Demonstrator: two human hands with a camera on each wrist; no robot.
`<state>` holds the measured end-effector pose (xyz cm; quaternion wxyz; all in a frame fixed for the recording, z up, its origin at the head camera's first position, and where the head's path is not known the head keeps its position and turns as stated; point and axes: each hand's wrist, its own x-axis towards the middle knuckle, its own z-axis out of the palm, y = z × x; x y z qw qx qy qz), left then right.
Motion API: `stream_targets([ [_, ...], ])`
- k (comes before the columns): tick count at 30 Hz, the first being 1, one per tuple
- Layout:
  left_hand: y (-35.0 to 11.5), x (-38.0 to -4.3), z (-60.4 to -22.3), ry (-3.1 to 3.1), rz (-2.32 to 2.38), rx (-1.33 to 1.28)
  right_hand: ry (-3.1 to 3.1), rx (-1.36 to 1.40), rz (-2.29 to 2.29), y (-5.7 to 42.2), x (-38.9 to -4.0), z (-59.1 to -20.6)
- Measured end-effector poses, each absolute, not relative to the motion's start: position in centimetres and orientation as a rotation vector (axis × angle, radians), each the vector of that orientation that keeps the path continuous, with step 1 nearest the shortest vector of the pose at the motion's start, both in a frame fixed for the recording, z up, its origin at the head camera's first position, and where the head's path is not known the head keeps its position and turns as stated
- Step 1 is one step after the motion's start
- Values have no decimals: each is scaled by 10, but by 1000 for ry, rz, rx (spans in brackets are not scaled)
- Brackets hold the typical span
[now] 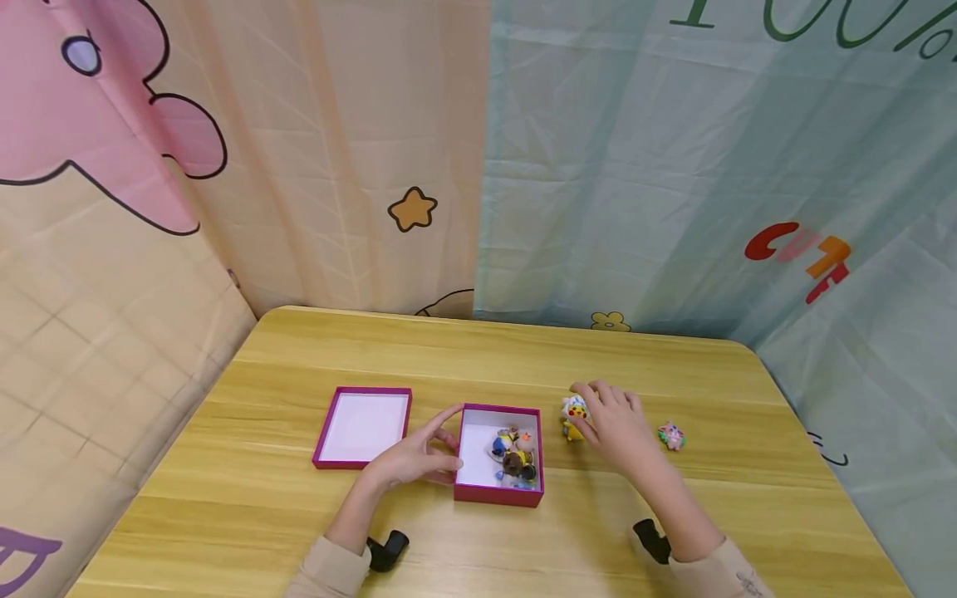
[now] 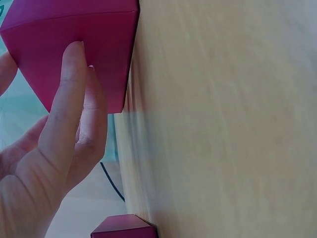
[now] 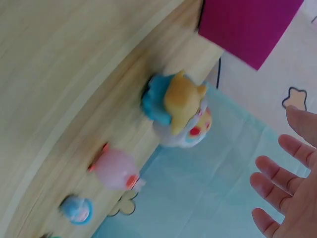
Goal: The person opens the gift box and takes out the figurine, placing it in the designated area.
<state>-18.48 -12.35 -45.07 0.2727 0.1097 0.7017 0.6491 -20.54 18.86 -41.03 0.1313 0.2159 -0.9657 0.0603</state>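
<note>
Steady contact matters most, I think: the left grip (image 1: 414, 457), fingers extended, rests against the left wall of the box (image 1: 497, 496), and light pressure there should keep it from sliding on the tabletop (image 1: 583, 531). The right grip (image 1: 619, 423) is spread beside the yellow toy (image 1: 574, 414), which is just right of the box; whether the fingertips touch it, I cannot tell. A pinch round the body, thumb opposite fingers, should hold better than one on the head. The toy seems upright, face toward the person, white-topped head above yellow body; its long axis would then rise from the tabletop. The pink toy (image 1: 671, 436) is farther right of the box.
</note>
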Motion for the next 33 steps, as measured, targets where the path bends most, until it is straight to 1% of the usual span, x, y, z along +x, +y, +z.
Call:
stream_targets([
  [16, -124, -186, -457, 1867, 1772, 288, -2790, 799, 199, 141, -195, -422],
  [33, -124, -186, -456, 1864, 1765, 285, -2776, 1005, 52, 120, -192, -436],
])
